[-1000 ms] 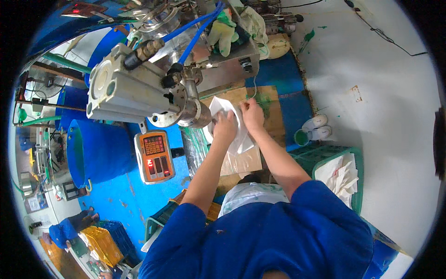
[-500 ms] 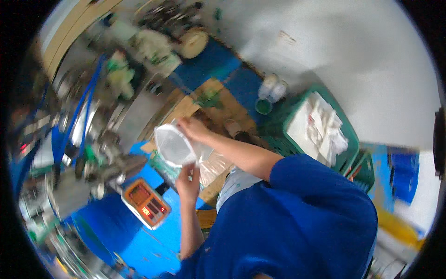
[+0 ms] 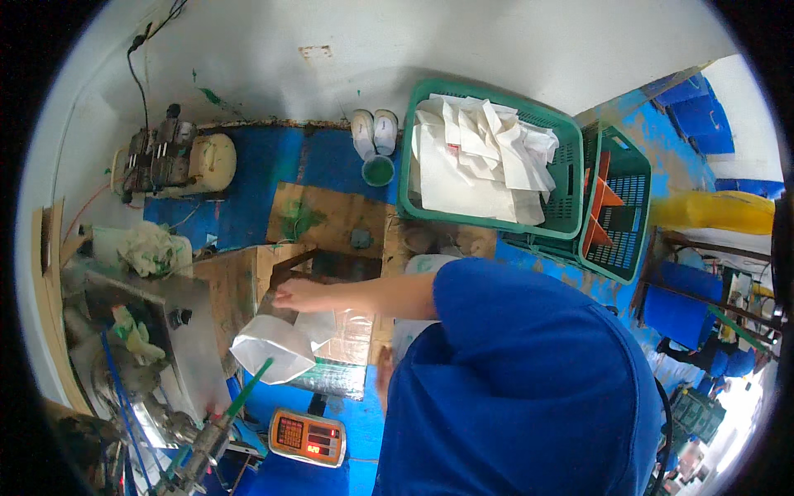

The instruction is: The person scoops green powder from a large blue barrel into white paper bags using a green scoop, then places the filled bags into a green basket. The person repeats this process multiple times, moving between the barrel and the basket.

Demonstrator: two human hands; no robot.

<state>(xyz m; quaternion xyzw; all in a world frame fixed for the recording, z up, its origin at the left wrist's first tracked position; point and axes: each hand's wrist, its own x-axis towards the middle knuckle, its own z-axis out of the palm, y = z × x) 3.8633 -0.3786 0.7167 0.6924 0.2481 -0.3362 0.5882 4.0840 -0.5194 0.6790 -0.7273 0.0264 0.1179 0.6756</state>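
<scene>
White bag (image 3: 263,351), left of centre and low in the frame. Mouth spread wide, turned toward the lower left; what shows of the body runs back up and to the right, so the long axis appears to slant that way.

Right hand (image 3: 296,295): nearer, just above the mouth's upper edge. Fingers curled; cannot tell whether they grip the bag.

Left hand (image 3: 385,372): blurred, right of the bag, beside the torso and partly hidden by it; cannot tell whether open or closed.

Key relation: green rod-like length (image 3: 248,387) rises from a metal nozzle (image 3: 213,436) at lower left, its tip overlapping the mouth in view. Depth uncertain.

Also: orange scale (image 3: 308,438), bottom centre-left, display lit; green crate (image 3: 408,161) of white sheets (image 3: 480,157), top centre.
</scene>
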